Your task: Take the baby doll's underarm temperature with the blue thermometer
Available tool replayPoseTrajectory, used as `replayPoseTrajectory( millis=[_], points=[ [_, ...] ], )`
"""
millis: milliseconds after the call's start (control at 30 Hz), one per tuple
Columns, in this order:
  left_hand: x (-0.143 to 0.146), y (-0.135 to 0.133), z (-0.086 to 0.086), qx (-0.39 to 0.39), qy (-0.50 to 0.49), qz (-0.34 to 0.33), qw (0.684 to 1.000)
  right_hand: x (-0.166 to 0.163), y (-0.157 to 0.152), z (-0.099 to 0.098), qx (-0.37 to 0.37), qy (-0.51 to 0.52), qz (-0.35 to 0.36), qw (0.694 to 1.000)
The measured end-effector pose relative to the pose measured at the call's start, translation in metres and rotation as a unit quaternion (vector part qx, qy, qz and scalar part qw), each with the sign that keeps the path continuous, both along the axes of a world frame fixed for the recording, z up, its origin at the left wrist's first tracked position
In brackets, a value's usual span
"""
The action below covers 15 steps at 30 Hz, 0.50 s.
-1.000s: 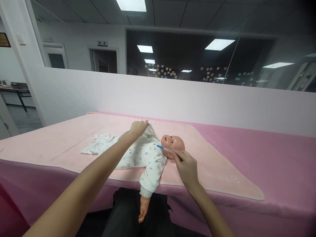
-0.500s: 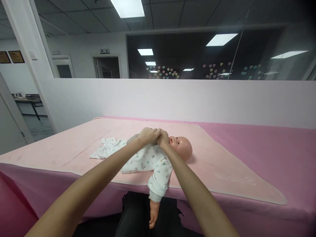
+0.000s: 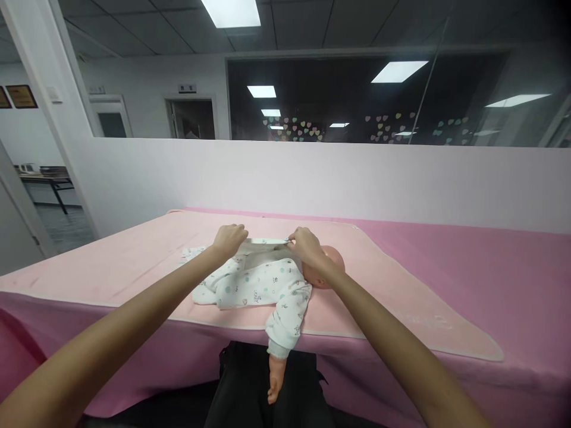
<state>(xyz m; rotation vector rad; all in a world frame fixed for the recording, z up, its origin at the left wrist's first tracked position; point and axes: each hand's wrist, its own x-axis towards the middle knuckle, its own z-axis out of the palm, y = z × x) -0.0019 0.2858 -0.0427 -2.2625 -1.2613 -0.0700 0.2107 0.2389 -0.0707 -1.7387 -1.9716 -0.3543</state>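
A baby doll (image 3: 331, 268) lies on its back on a pale pink blanket (image 3: 388, 297), head to the right. It wears a white printed garment (image 3: 261, 282), and one sleeved arm (image 3: 279, 368) hangs over the table's near edge. My left hand (image 3: 228, 239) and my right hand (image 3: 306, 245) each pinch the garment's far edge, lifted and stretched between them above the doll's chest. My right hand hides part of the doll's face.
A darker pink cover (image 3: 499, 279) spreads over the table to the right. A low white partition wall (image 3: 312, 178) runs behind the table, with a dark glass window above it. A doorway and a desk (image 3: 42, 178) show at the far left.
My hands were together at the doll's neck half a second ago; they have moved apart, drawing the garment's edge taut. A second ago my right hand held a thin blue-tipped stick, no longer seen.
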Motion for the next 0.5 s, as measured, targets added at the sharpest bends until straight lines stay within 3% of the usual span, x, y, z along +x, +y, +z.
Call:
replayPoseTrajectory(
  millis=[67, 133, 167, 233, 300, 333, 400, 467, 500],
  points=[
    [-0.004, -0.009, 0.015, -0.030, 0.024, 0.036, 0.999, -0.001, -0.011, -0.004, 0.018, -0.080, 0.045, 0.996],
    [-0.003, -0.020, 0.030, -0.140, 0.041, 0.057, 0.988, -0.004, -0.019, -0.014, 0.021, -0.146, 0.077, 0.986],
    [-0.002, -0.025, 0.036, -0.233, 0.048, 0.060, 0.969, -0.004, -0.023, -0.020, 0.018, -0.167, 0.084, 0.982],
    [0.003, -0.029, 0.046, -0.428, 0.044, 0.047, 0.901, -0.003, -0.030, -0.030, 0.017, -0.179, 0.092, 0.979],
    [0.010, -0.023, 0.049, -0.513, -0.004, 0.002, 0.858, 0.003, -0.034, -0.036, 0.029, -0.150, 0.096, 0.984],
    [0.015, -0.017, 0.046, -0.495, -0.042, -0.024, 0.868, 0.008, -0.034, -0.036, 0.041, -0.120, 0.088, 0.988],
    [0.026, 0.001, 0.031, -0.366, -0.125, -0.048, 0.921, 0.022, -0.032, -0.035, 0.061, -0.038, 0.057, 0.996],
    [0.039, 0.021, 0.005, -0.198, -0.182, -0.001, 0.963, 0.037, -0.028, -0.034, 0.063, 0.051, 0.009, 0.997],
    [0.045, 0.030, -0.010, -0.173, -0.194, 0.006, 0.966, 0.045, -0.025, -0.035, 0.055, 0.090, -0.011, 0.994]
  ],
)
